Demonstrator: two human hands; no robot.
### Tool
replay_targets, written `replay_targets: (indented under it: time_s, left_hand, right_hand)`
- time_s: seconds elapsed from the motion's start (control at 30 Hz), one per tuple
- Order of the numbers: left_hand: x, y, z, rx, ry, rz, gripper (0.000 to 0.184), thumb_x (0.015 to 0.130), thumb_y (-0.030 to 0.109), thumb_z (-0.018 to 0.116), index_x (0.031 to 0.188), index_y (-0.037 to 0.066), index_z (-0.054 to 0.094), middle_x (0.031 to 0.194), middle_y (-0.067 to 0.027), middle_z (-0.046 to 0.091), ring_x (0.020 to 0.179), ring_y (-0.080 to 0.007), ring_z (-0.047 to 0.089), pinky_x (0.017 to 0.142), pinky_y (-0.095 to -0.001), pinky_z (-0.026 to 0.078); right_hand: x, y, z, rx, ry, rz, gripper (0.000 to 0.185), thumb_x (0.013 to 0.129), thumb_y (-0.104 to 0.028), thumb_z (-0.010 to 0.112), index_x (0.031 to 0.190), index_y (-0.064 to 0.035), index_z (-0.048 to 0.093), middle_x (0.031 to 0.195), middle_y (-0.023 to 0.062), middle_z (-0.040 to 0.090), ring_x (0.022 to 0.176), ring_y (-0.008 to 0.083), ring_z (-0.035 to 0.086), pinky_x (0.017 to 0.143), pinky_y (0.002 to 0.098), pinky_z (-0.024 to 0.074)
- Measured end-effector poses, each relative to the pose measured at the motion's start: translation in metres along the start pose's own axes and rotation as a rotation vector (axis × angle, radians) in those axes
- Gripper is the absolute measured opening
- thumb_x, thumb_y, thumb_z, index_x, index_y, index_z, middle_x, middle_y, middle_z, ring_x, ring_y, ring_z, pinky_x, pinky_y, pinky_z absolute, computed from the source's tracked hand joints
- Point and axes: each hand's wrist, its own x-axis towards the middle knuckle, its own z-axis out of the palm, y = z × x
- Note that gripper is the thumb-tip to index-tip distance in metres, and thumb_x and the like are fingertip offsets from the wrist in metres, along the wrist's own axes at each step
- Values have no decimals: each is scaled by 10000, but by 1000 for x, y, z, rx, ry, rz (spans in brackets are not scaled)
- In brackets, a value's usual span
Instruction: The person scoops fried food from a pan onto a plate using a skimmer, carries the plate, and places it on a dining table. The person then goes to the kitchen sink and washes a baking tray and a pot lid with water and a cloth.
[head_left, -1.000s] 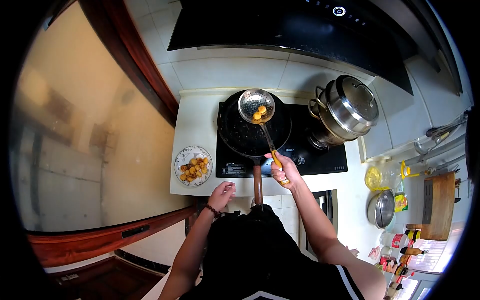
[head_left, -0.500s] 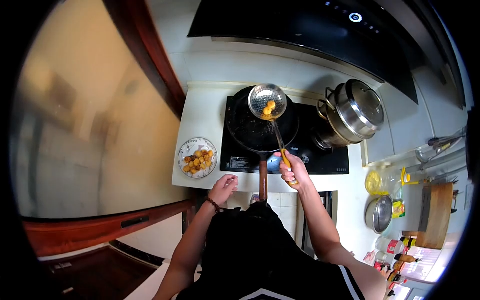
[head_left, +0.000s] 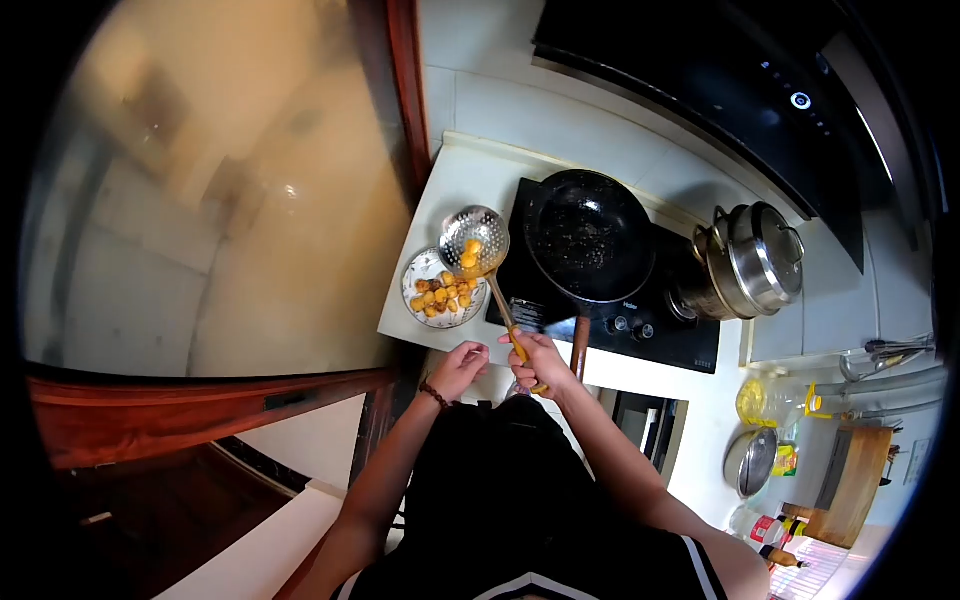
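Note:
My right hand (head_left: 537, 361) is wrapped round the yellow handle of a perforated metal skimmer (head_left: 458, 227). A few golden-brown pieces (head_left: 469, 257) lie in the skimmer's bowl, which hangs over the back part of a patterned white plate (head_left: 413, 270). Several browned pieces (head_left: 440, 297) sit on that plate. Near the counter's front edge, my left hand (head_left: 464, 366) is held with curled fingers, touching nothing I can see. A black wok (head_left: 588, 235) with a brown handle (head_left: 580, 348) rests on the hob, right of the skimmer.
Steel pots with a glass lid (head_left: 765, 262) stand on the hob's right side. Farther right are an oil bottle (head_left: 757, 401), a metal bowl (head_left: 751, 462), a wooden board (head_left: 853, 487) and sauce bottles (head_left: 781, 556). A range hood (head_left: 700, 80) hangs above; a sliding door (head_left: 250, 220) is left.
The skimmer with its pieces has moved left from above the wok to over the plate, carried by my right hand. My view has turned, shifting the hob rightward.

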Motion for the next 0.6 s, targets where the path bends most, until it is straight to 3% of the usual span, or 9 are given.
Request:
replay_targets:
  time_s: [0.2, 0.37, 0.47, 0.6]
  left_hand:
    - [-15, -17, -36, -33, 10, -31, 332, 998, 319, 615, 1147, 24, 585, 970, -33, 672, 829, -124, 665, 695, -268, 513]
    - [-17, -31, -57, -8, -52, -43, 298, 1024, 283, 572, 1205, 46, 588, 1058, -55, 662, 897, -127, 651, 764, -279, 533]
    - [-16, -39, -60, -81, -78, -32, 330, 1005, 313, 602, 1161, 23, 579, 991, -45, 670, 838, -123, 646, 732, -271, 521]
    - [-13, -37, -59, -51, -126, -35, 332, 1005, 301, 604, 1159, 8, 581, 981, -53, 671, 836, -120, 641, 746, -272, 527]
  right_hand:
    - [36, 29, 1, -311, 161, -9, 324, 1055, -309, 478, 1107, -1, 568, 632, 19, 456, 397, 82, 357, 350, 265, 274]
    - [28, 33, 11, -620, 354, -112, 298, 1041, -308, 514, 1070, -20, 581, 599, 22, 459, 379, 95, 390, 329, 286, 300]
    - [22, 34, 19, -785, 455, -211, 292, 1030, -292, 542, 969, -9, 579, 562, 22, 478, 379, 103, 431, 323, 293, 331]
    - [12, 41, 23, -815, 500, -239, 287, 1039, -281, 527, 1001, -3, 585, 565, 18, 470, 377, 95, 416, 327, 281, 322]
